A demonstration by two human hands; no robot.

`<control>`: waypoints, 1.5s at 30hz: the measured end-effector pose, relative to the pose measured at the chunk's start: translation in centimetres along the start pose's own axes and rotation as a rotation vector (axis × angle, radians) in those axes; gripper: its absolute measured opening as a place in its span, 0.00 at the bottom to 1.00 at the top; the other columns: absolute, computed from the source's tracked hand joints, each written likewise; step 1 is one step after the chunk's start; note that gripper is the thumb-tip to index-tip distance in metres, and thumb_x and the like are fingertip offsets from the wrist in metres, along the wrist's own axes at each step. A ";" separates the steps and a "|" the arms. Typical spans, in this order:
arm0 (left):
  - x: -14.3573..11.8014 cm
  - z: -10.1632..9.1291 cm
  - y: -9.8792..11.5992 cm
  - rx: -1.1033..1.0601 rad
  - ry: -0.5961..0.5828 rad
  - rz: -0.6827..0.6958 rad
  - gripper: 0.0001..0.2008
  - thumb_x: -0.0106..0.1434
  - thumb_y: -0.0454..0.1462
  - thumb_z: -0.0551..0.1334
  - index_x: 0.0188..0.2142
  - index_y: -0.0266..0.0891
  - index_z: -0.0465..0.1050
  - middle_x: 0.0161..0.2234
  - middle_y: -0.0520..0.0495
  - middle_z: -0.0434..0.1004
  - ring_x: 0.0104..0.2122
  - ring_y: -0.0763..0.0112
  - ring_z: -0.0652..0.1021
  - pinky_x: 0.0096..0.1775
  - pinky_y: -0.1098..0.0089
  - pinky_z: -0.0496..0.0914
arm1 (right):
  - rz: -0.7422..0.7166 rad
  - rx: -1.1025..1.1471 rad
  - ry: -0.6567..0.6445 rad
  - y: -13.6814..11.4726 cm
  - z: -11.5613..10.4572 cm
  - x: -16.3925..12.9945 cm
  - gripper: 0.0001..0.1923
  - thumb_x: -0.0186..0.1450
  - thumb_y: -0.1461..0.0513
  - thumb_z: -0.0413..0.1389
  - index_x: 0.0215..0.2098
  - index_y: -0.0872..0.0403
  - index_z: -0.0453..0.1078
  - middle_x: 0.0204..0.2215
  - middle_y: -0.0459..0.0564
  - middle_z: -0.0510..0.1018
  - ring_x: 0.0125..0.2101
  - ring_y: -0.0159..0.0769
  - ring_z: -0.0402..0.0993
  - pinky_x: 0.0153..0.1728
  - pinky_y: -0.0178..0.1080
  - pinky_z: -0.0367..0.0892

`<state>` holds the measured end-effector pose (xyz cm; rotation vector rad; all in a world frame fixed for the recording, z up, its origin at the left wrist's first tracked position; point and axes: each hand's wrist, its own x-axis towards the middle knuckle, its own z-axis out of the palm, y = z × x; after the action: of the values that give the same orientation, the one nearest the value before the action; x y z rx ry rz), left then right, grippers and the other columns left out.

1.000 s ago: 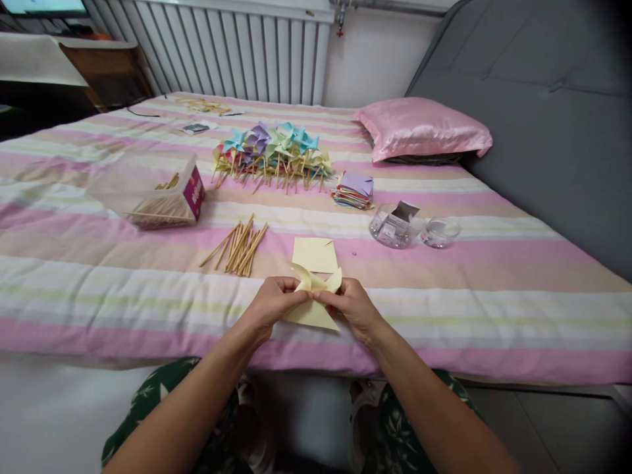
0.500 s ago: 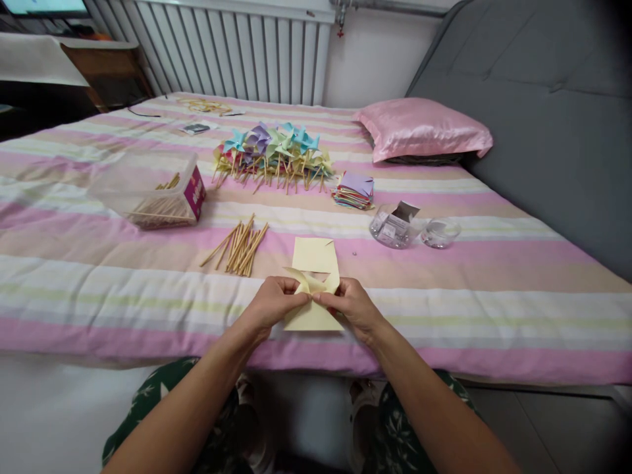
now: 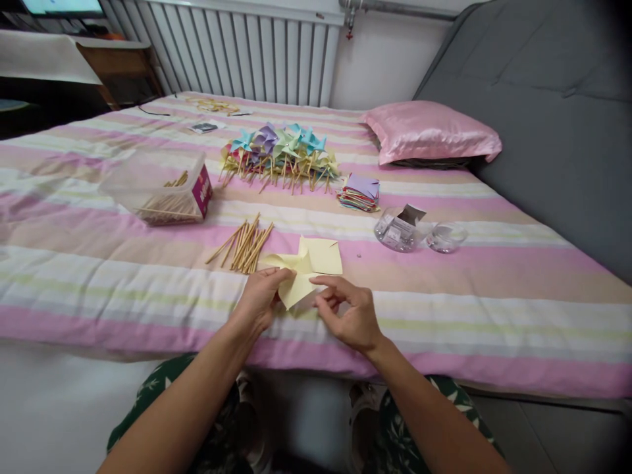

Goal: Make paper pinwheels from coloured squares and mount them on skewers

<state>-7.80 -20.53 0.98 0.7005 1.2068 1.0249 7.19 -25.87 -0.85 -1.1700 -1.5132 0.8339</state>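
Observation:
My left hand (image 3: 261,297) pinches a pale yellow paper pinwheel (image 3: 297,288) between thumb and fingers, its corners folded toward the middle. At the paper's right edge is my right hand (image 3: 351,313), index finger and thumb apart; whether the index fingertip touches the paper I cannot tell. Just behind the pinwheel a flat yellow paper square (image 3: 324,257) with a slit at its corner lies on the striped bedspread (image 3: 444,303). Left of it rests a loose pile of thin wooden sticks (image 3: 245,247). One tiny pin-like piece (image 3: 359,256) lies to the right.
Finished pinwheels (image 3: 286,148) are heaped farther back. Beside them sits a stack of coloured paper squares (image 3: 359,192). A clear plastic box (image 3: 153,178) holds more sticks. Two small clear containers (image 3: 395,230) stand right, near a pink pillow (image 3: 434,131) and grey headboard (image 3: 548,131).
The yellow pinwheel has shifted left and turned in my left hand. My right hand has let go of the folded paper, its fingers now apart. The view has moved slightly left.

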 end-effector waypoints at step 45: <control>-0.7 1.2 -1.9 0.150 -0.068 0.256 0.06 0.46 0.36 0.67 0.19 0.34 0.75 0.17 0.53 0.71 0.18 0.79 0.68 0.22 0.78 0.59 | 0.151 0.000 0.306 1.2 1.4 0.6 0.10 0.56 0.57 0.58 0.23 0.56 0.71 0.41 0.54 0.75 0.28 0.32 0.73 0.26 0.33 0.68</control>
<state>-6.20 -21.88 -0.12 1.0195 1.1633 1.1187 6.13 -24.87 -2.08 -1.3570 -1.1861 0.7152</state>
